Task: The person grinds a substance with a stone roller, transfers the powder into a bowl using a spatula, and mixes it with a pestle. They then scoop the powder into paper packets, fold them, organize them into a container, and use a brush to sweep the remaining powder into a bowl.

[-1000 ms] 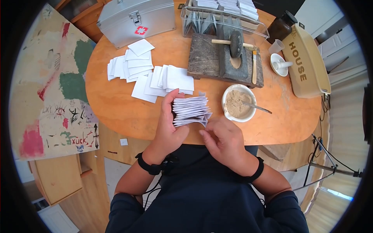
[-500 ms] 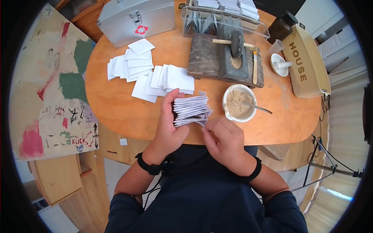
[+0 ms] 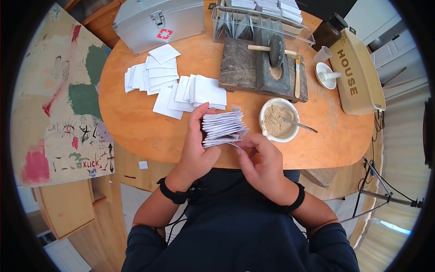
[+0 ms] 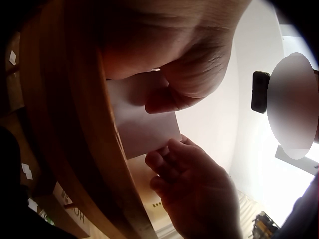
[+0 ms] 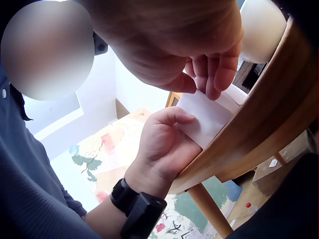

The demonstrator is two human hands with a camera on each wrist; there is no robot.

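A thick bundle of white folded paper packets stands on edge near the table's front, gripped by my left hand with the thumb on the near side and fingers at the far side. My right hand pinches the nearest packet at its right end, thumb and forefinger on its edge. In the left wrist view the left thumb lies on the flat face of a packet, with the right hand at its corner. The right wrist view shows the same packet between both hands.
White packets lie overlapped behind the bundle. A white bowl of powder with a spoon is to the right. Farther back stand a metal case, a stone grinder on a board, a tray of packets and a HOUSE box.
The right fingers have shifted slightly and the nearest packet's right end has come away a little from the bundle. The left hand keeps its grip.
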